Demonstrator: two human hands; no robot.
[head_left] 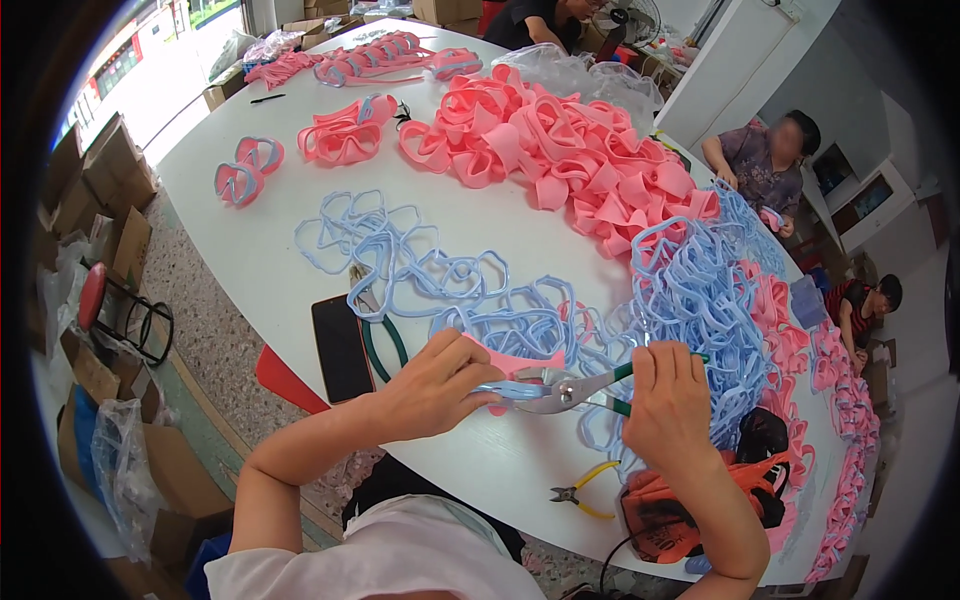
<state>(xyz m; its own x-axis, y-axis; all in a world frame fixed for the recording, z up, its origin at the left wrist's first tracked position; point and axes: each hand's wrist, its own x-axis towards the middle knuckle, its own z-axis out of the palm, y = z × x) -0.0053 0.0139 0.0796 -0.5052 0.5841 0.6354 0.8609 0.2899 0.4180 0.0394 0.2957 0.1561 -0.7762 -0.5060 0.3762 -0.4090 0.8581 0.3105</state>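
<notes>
My left hand (436,388) is closed on a pink goggle frame (520,361) with a light blue ring (508,390) at its edge. In my right hand (666,405) are large pliers (567,393) with green handles, fingers wrapped round the grips. Their metal jaws meet the goggle frame just beside my left fingertips; the exact contact is partly hidden. Loose light blue rings (470,268) lie beyond my hands, and a big heap of them (700,300) rises past my right hand. Farther back is a pile of soft pink goggle skirts (545,140).
A dark phone (341,348) and a green-handled tool (385,340) lie left of my hands. Yellow-handled cutters (585,490) and an orange bag (665,515) sit at right. Assembled goggles (245,172) rest far left. Co-workers (765,165) work around the white table (240,260); a stool (92,295) stands left.
</notes>
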